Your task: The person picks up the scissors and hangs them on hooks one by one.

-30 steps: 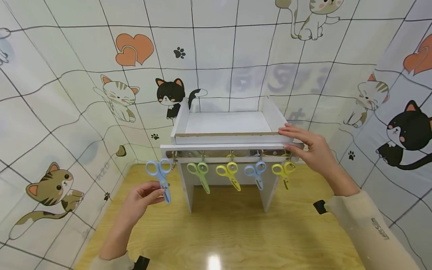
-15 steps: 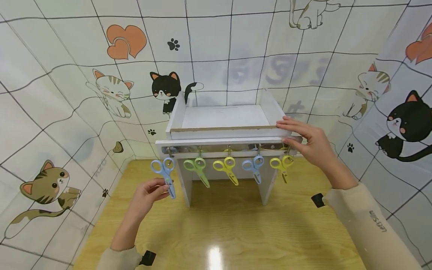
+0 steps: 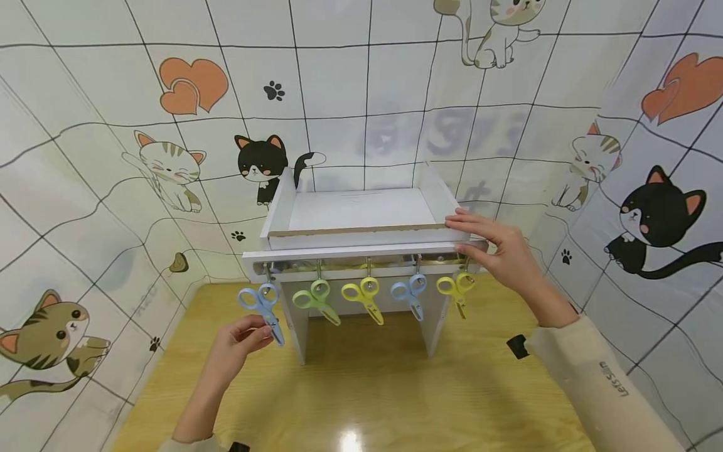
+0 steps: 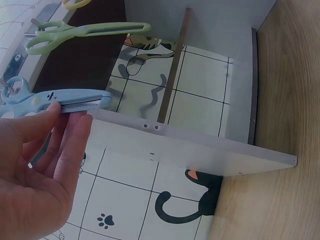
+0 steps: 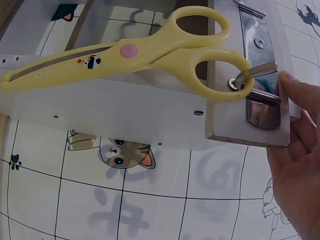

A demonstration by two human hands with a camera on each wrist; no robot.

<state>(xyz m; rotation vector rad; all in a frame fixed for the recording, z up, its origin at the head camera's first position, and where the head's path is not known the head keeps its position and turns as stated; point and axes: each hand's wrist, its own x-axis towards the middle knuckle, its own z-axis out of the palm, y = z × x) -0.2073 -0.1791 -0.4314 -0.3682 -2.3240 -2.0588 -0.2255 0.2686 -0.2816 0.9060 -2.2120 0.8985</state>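
My left hand (image 3: 234, 351) pinches a pair of light blue scissors (image 3: 263, 307) by the blade end, handles upward. In the left wrist view, a handle loop of these blue scissors (image 4: 37, 100) overlaps the leftmost metal hook. My right hand (image 3: 499, 254) holds the right end of the white rack (image 3: 361, 240), thumb at the front edge and fingers along the side of its top tray. Yellow scissors (image 5: 130, 52) hang close to that hand, one loop over a hook. Green scissors (image 3: 318, 300), yellow scissors (image 3: 364, 298) and another blue pair (image 3: 411, 295) hang between.
The rack stands on a wood-grain table (image 3: 361, 389), its two side panels (image 3: 437, 320) reaching down to it. A shallow white tray (image 3: 361, 210) forms its top. Behind and on both sides are white gridded walls with cartoon cats (image 3: 262, 163).
My left hand has moved the blue scissors slightly right relative to the rack, bringing a loop from beside the leftmost hook to right at it. My right hand keeps its place while the head view shifts.
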